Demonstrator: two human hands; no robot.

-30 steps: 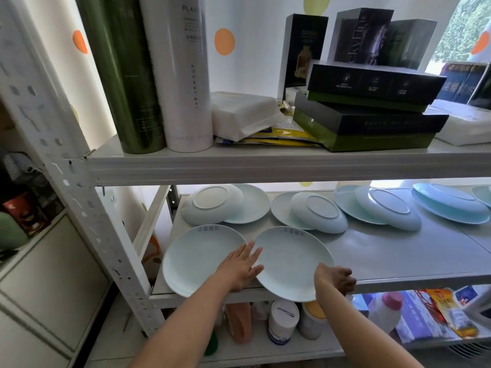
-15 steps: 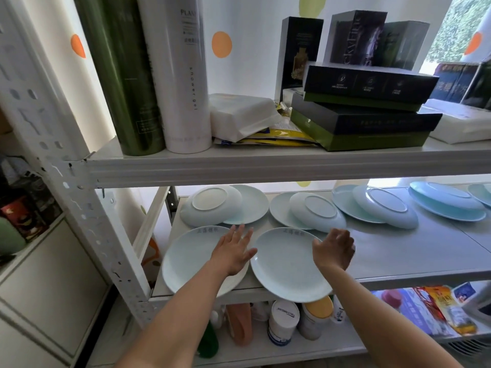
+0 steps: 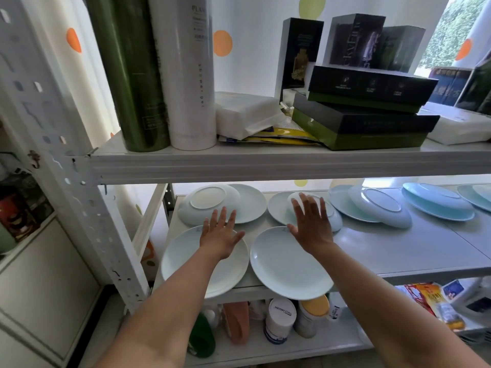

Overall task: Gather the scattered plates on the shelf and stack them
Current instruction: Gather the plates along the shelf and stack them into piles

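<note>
Both hands flat-open, empty: left hand point(image 3: 220, 236) over front-left plate point(image 3: 186, 264), right hand point(image 3: 310, 227) over front-middle plate point(image 3: 287, 269); upper shelf beam point(image 3: 265, 166) overhangs.

Both bare forearms reach forward. Left hand point(image 3: 220, 236) flat, fingers straight and spread. Right hand point(image 3: 311, 226) likewise open-palmed, fingers extended farther in.

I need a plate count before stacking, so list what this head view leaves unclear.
Head view: rightmost plate cut off by the frame's right edge.
Head view: overturned plate largely covered by the right hand.
Head view: rim print on the front-left plate partly behind the left hand, too blurred to read.
</note>
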